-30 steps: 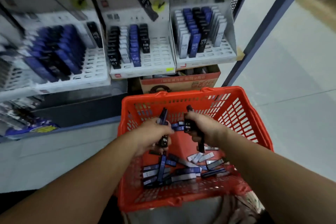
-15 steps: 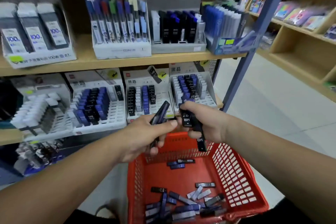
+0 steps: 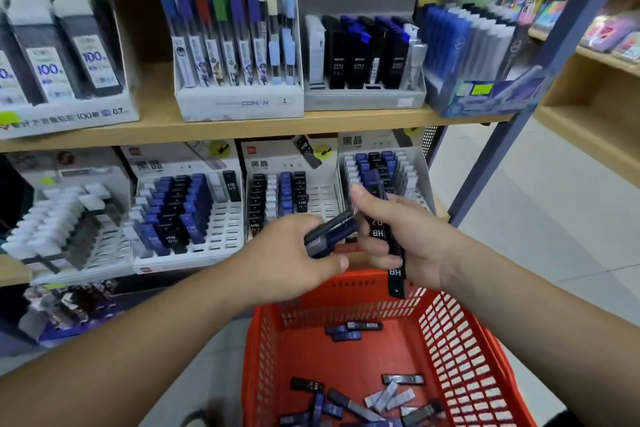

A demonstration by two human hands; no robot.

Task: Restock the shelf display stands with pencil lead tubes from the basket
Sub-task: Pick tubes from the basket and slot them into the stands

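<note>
- Orange plastic basket (image 3: 450,340) sits low in front of the shelf, with loose pencil lead tubes (image 3: 349,402) scattered on its floor.
- Left grip (image 3: 287,260) is curled round a small dark bundle (image 3: 330,234) of tubes, tilted, tips toward the other hand.
- Right grip (image 3: 408,239) holds more: a black tube (image 3: 394,263) marked HB hangs down toward the basket, and a blue tube (image 3: 372,184) pokes up. How many in all? Too blurred to say.
- Both hover just in front of the middle display stand (image 3: 322,199), whose right-hand slots are bare.
- Trouble ahead, I reckon: full hands. Feeding one tube into a narrow slot while pinching the rest could let the black one slip out, or knock seated neighbours askew. Mixing lead grades across rows is another trap.
</note>
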